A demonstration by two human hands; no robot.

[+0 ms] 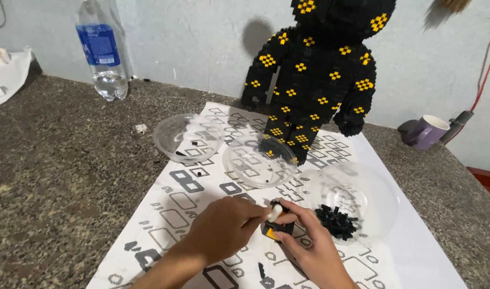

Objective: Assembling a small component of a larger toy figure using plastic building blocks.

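Both hands meet over the printed paper sheet (170,214) near the front edge of the speckled stone counter (57,176). The right hand (312,249) has its grip clamped on a small black-and-yellow brick block (277,229); the left hand (223,227) pinches its top. A clear plastic bowl of black bricks (357,200) stands just beside.

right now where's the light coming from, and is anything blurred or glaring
Head view: light comes from the front, throwing the block figure's shadow onto the wall behind; soft glare on the clear bowls; hands slightly motion-soft, frame corners mildly stretched.
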